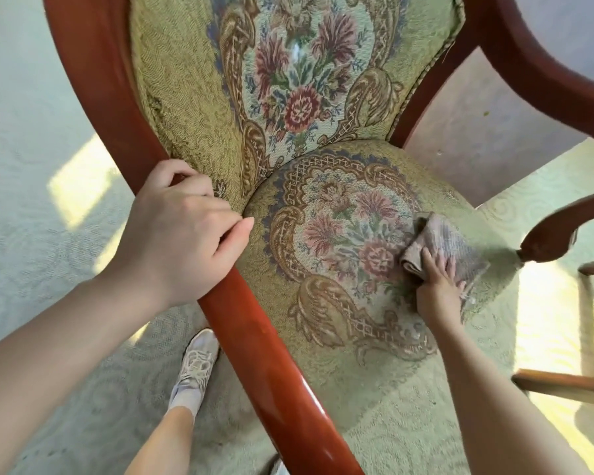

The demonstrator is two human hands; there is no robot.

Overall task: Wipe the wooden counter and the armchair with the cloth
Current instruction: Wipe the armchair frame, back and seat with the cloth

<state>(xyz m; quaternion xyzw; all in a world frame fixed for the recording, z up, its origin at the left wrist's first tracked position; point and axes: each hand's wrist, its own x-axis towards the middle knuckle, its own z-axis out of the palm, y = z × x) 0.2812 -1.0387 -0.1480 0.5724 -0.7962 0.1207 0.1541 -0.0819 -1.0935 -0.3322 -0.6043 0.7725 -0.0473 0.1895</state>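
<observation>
My shoe is planted on the carpet right beside the near arm of the armchair, so a shift of my weight could knock the frame. My left hand is closed around that polished wood, fingers curled over the top just where it meets the back. The finish looks slick; if my grip slides while I lean in, I judge the chair could rock or turn under me.

Further in, my right hand lies flat, fingers spread, pressing the cloth onto the seat towards its far side. It pins the cloth rather than gripping it. The cloth is bunched into a fold at its inner edge, so I reckon it could roll up under my palm and leave only a narrow strip doing the wiping. The woven tapestry is rough, and a hard drag might snag a thread or push dust deeper into the pattern.

Beyond the cloth, the end of the far arm stands close by; a long stroke outward could knock my knuckles into it. The back rises past that. No wooden surface shows here at all, so I cannot tell where that part of the job stands.
</observation>
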